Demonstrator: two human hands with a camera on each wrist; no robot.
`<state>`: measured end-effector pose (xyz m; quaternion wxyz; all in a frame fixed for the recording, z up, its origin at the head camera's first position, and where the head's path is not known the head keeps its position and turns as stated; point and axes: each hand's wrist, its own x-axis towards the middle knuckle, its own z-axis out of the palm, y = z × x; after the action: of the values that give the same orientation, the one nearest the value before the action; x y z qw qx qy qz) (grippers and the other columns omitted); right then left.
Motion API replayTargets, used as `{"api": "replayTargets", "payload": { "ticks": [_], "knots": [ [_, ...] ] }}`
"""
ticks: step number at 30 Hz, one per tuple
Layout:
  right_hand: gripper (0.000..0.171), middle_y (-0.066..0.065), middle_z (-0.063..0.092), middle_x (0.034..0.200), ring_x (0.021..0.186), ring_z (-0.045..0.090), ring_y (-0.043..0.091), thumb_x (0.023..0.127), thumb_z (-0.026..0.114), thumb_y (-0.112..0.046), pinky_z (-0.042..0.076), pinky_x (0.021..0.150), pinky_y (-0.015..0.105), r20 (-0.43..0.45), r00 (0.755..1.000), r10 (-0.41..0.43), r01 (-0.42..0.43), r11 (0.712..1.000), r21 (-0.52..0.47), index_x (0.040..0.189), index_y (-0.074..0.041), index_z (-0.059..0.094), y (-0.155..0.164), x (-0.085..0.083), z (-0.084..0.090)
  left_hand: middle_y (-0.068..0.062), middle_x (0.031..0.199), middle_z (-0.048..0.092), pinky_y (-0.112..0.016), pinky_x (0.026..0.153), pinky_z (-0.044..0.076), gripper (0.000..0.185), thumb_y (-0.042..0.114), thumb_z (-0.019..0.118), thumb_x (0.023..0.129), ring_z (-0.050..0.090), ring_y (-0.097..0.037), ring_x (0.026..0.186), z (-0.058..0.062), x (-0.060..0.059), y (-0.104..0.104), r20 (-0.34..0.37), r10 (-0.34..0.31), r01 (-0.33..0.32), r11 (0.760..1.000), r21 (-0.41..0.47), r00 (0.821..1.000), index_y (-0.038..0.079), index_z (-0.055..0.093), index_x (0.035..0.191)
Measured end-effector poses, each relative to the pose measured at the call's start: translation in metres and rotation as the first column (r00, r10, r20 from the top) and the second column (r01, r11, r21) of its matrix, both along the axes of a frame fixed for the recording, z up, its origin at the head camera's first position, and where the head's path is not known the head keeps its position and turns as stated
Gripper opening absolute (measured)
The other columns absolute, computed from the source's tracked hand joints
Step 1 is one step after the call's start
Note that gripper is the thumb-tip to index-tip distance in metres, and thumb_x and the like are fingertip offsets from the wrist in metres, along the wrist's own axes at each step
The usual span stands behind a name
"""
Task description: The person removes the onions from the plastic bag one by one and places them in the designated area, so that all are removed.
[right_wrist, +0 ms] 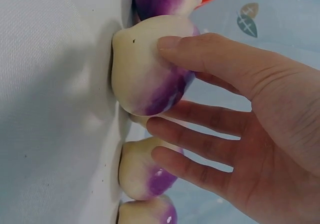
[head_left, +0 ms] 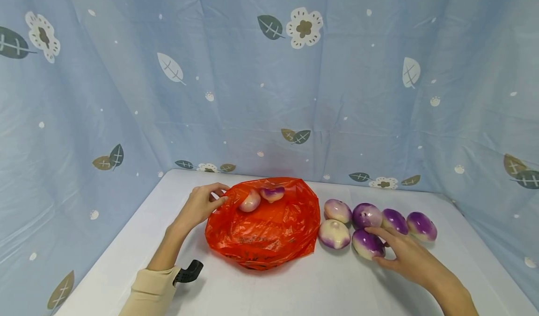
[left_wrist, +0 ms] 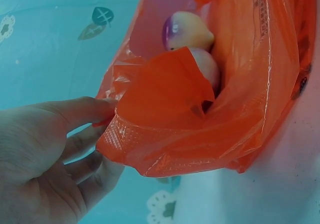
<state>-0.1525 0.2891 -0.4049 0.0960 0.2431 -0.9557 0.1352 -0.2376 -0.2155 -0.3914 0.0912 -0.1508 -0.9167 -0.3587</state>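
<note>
Two purple-and-white turnips (head_left: 261,197) already lie inside the orange plastic bag (head_left: 269,229) on the white table (head_left: 294,288), whose rim the left hand (head_left: 202,206) pinches open. Six more turnips sit in a cluster just right of the bag, and the right hand (head_left: 402,255) has thumb and fingers closing round the nearest turnip (head_left: 367,243), not yet lifted. By this count the bagging looks about a quarter done
</note>
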Motion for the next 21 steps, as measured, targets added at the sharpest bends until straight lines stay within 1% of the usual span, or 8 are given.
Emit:
{"api": "replayTargets", "payload": {
  "ticks": [7, 13, 18, 21],
  "knots": [
    [0.062, 0.02, 0.059, 0.133, 0.093, 0.071, 0.024, 0.074, 0.084, -0.028, 0.058, 0.079, 0.047, 0.029, 1.0, -0.005, 0.005, 1.0, -0.015, 0.13, -0.015, 0.06, 0.0012, 0.0011, 0.0013, -0.011, 0.094, 0.072, -0.019, 0.055, 0.055, 0.024, 0.011, 0.07, 0.09, 0.067, -0.021, 0.066, -0.0009, -0.0006, -0.0003, -0.001, 0.0, 0.0, 1.0, -0.002, 1.0, 0.012, 0.069, 0.114],
    [0.062, 0.02, 0.06, 0.133, 0.095, 0.071, 0.026, 0.075, 0.084, -0.03, 0.057, 0.08, 0.048, 0.018, 1.0, 0.003, -0.002, 1.0, -0.024, 0.129, -0.015, 0.06, 0.0023, 0.0001, 0.002, -0.011, 0.095, 0.072, -0.02, 0.055, 0.055, 0.024, 0.011, 0.07, 0.09, 0.066, -0.019, 0.066, -0.0013, -0.0014, -0.0004, 0.005, 0.003, -0.003, 1.0, -0.005, 1.0, 0.012, 0.069, 0.115],
    [0.061, 0.018, 0.061, 0.132, 0.093, 0.071, 0.024, 0.075, 0.084, -0.032, 0.058, 0.079, 0.045, 0.006, 1.0, 0.005, -0.004, 1.0, -0.016, 0.129, -0.015, 0.06, 0.0023, -0.0008, 0.0012, -0.01, 0.095, 0.072, -0.02, 0.055, 0.056, 0.024, 0.012, 0.07, 0.09, 0.064, -0.015, 0.065, -0.0008, -0.0012, -0.0006, 0.008, 0.008, -0.008, 1.0, -0.011, 1.0, 0.013, 0.069, 0.115],
    [0.061, 0.012, 0.063, 0.128, 0.092, 0.071, 0.02, 0.075, 0.084, -0.031, 0.058, 0.078, 0.041, -0.006, 1.0, 0.0, 0.0, 1.0, -0.009, 0.129, -0.016, 0.061, 0.0018, -0.0005, 0.0001, -0.01, 0.094, 0.072, -0.02, 0.056, 0.056, 0.024, 0.012, 0.07, 0.09, 0.064, -0.014, 0.065, -0.0012, -0.0014, -0.0015, 0.011, 0.007, -0.006, 1.0, -0.01, 1.0, 0.013, 0.069, 0.115]
  ]
}}
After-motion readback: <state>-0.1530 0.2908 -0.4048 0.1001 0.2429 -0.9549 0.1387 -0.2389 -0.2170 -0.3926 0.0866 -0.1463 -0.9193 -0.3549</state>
